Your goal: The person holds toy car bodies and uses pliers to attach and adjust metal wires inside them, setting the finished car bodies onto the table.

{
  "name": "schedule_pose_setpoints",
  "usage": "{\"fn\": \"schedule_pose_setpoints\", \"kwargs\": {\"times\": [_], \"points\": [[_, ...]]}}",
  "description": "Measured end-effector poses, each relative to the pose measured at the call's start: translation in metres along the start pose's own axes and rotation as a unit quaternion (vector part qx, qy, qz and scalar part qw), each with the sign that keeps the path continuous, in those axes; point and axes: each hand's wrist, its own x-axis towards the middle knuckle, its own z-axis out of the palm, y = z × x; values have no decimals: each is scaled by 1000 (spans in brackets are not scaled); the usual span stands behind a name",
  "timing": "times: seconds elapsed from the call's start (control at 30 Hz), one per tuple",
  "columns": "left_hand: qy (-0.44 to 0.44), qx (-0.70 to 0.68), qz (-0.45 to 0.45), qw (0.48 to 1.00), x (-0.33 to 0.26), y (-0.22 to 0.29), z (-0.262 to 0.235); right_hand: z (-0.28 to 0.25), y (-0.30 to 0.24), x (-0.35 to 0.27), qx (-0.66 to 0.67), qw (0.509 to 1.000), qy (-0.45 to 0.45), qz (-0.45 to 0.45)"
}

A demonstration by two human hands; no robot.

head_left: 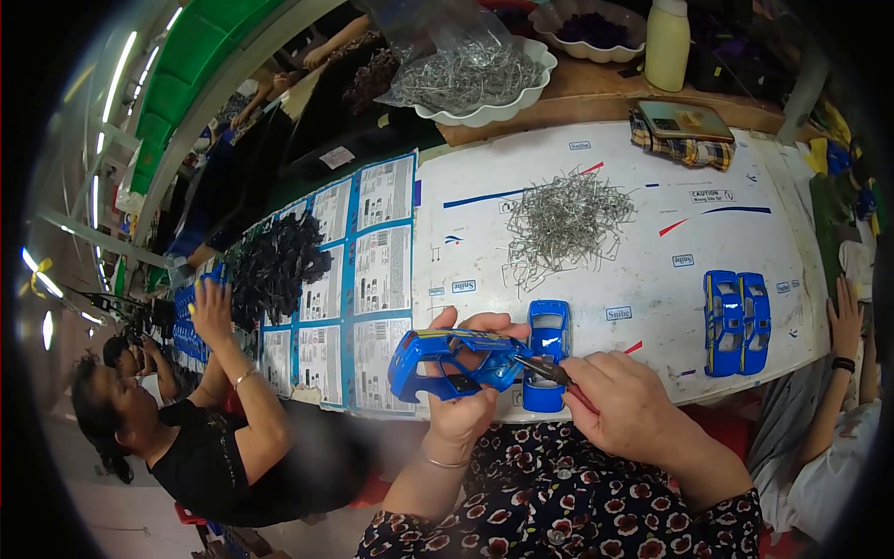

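Note:
My left hand (461, 416) holds a blue toy car body (438, 359) tilted above the table edge, its hollow side partly showing. In my right hand (624, 402) are pliers (542, 368) with a dark reddish handle; their jaws reach to the car body's end. Whether the jaws grip a small part there is too fine to make out. Just behind the pliers, another blue toy car (548, 319) lies on the white-covered table, partly hidden by them. Farther back is a loose pile of bent metal wire pieces (565, 228).
Two blue toy cars (736, 322) stand side by side at the right. Black parts (279, 265) are heaped at the left near a co-worker (140, 410). Behind are a white bowl (484, 114) of wire pieces, a phone (687, 119) on checked cloth and a bottle (667, 47). Another person's hand (846, 321) rests at the right edge.

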Motion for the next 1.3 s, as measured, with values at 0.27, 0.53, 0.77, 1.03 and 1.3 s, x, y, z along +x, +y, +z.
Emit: {"fn": "schedule_pose_setpoints", "kwargs": {"times": [0.27,0.53,0.77,1.03,1.3], "points": [[45,6,6,999,2,-2,8,-1,-2,0,-29,999,-11,-12],[126,66,-37,989,-1,-7,14,2,-3,1,-56,998,-22,-19],[117,153,-19,981,-2,-16,14,14,3,6,-137,989,-36,-34],[141,134,-21,981,-1,-13,19,8,-1,9,-227,970,-71,-57],[130,142,6,981,-3,-19,18,10,0,5,-210,975,-27,-62]]}}
